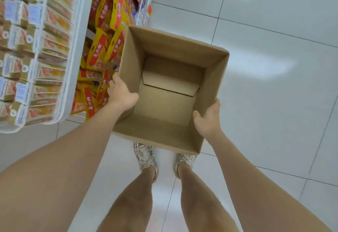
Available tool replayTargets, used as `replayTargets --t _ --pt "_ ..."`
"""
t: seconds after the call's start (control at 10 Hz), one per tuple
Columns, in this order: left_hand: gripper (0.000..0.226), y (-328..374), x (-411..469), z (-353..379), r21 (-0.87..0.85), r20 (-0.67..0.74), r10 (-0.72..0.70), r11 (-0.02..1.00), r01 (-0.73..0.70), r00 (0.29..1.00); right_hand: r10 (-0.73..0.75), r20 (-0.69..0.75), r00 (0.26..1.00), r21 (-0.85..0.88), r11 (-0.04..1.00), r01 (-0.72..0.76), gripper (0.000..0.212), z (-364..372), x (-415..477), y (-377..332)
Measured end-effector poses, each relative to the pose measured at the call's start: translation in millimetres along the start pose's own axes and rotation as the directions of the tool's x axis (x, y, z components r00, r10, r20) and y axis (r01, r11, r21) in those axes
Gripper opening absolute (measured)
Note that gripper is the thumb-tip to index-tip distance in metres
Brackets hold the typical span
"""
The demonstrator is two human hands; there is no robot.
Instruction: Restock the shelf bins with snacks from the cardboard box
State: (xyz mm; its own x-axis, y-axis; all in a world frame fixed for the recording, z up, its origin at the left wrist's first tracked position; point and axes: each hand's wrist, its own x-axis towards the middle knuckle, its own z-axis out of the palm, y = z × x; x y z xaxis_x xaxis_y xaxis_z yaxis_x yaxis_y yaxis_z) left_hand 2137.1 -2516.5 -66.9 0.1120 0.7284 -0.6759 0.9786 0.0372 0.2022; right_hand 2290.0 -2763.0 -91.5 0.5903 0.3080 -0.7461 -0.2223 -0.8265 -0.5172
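Bare forearms (73, 149) reach forward and down to a cardboard box (164, 103), held off the tiled floor (274, 103) above a pair of shoes (145, 158). The left grip (122, 92) is clamped on the box's left wall, thumb hooked over the rim and fingers outside. The right grip (208, 118) is clamped on the right wall near the closest corner, thumb inside and fingers outside.

The box opens upward toward the camera. Only its folded bottom flaps show inside, and no packets are visible in it.

The shelf bins (76, 63) stand just left of the box. Yellow-and-red snack packets (99, 52) are heaped in the lower one, right against the box's left wall and close by the left grip. The box is nearly square, its sides running away from the person and angled slightly right.

By the look of it, this box is emptied and the restocking from it is at or near its end. Since the bins lie on the left side, the left grip is nearer for anything there. Setting the box aside would take it rightward, over open floor.
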Motion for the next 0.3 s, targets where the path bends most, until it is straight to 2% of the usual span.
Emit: replayTargets --t 0.1,0.2,0.3 --pt "0.105 -5 0 -1 0.0 -0.034 0.034 0.999 -0.034 0.999 0.004 -0.089 0.996 -0.172 0.985 -0.02 0.083 6 -8 -15" --pt "0.081 -6 -19 -13 0.09 -0.144 0.18 0.982 -0.168 0.973 -0.108 -0.304 0.947 -0.512 0.856 -0.067 0.075 6 -31 -40" --pt "0.037 9 -46 -38 0.005 -0.03 0.341 0.94 -0.341 0.94 -0.242 -0.16 0.957 -0.471 0.871 0.142 0.049 8 -55 -83"
